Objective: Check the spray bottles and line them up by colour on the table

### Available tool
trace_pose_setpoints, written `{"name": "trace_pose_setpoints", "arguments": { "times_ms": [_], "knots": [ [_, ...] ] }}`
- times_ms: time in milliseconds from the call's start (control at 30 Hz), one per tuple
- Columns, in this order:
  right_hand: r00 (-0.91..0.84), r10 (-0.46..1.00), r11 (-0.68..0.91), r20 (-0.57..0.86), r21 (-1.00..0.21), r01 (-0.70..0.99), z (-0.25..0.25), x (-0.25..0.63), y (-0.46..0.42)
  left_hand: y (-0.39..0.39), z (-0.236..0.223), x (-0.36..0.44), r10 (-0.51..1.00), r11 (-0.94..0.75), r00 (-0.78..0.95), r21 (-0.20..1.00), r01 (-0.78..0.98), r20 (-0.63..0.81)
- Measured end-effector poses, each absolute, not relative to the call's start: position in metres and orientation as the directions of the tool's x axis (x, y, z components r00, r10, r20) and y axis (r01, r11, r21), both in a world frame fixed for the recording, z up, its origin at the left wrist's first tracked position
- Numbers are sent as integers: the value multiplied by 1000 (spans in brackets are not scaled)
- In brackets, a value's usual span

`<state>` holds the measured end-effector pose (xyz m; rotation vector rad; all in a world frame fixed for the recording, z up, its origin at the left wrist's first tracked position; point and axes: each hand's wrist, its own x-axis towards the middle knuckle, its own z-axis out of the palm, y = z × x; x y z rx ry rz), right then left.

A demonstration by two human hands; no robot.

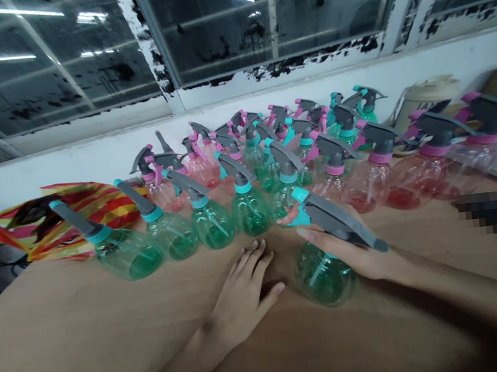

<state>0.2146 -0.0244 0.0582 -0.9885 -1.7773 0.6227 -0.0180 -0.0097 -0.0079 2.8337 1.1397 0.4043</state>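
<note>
My right hand (362, 257) is closed around the neck of a green spray bottle (324, 275) with a grey trigger and teal nozzle, standing on the brown table (92, 344) in front of me. My left hand (246, 295) lies flat on the table just left of that bottle, fingers stretched out and holding nothing. Behind both hands stands a row of several more green spray bottles (210, 222).
Several pink spray bottles (366, 188) and more green ones crowd the back of the table up to the white wall. A red and yellow striped bag (56, 218) lies at the far left. A beige container (430, 96) stands at the back right under the windows.
</note>
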Motion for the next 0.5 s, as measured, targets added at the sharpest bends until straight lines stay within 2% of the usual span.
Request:
{"name": "trace_pose_setpoints", "arguments": {
  "times_ms": [133, 500],
  "knots": [
    [-231, 851, 523, 471, -795, 307, 58, 213, -24, -10, -6, -18, 686, -726, 696, 146, 672, 212],
    [-204, 884, 467, 421, -819, 333, 61, 217, -30, -9, -8, -18, 675, -735, 706, 108, 670, 212]
  ]
}}
